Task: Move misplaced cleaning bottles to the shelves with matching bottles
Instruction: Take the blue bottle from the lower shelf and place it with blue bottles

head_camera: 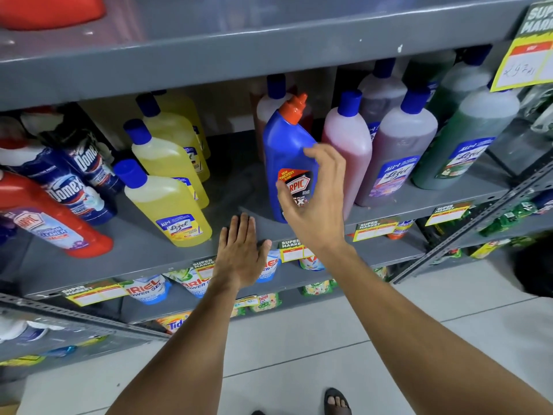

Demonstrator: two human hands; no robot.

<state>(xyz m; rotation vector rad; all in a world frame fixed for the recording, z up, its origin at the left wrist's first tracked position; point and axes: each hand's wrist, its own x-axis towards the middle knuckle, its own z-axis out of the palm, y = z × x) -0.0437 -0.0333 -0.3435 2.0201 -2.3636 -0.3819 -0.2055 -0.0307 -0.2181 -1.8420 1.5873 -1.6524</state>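
A blue Harpic bottle [285, 151] with an orange-red cap stands upright on the grey shelf [143, 250], between yellow Lizol bottles [166, 202] and pink Lizol bottles [348, 145]. My right hand [314, 199] is in front of its label, fingers spread and curled around it without a closed grip. My left hand [242, 250] lies flat, fingers together, at the shelf's front edge, holding nothing. A red Harpic bottle [51, 217] and dark blue Domex bottles [71, 187] lean at the left.
Purple [395, 151] and green Lizol bottles [460, 139] fill the right of the shelf. A yellow price sign [523, 64] hangs at the upper right. Detergent pouches [149, 290] sit on lower shelves. Tiled floor and my sandalled foot [338, 401] are below.
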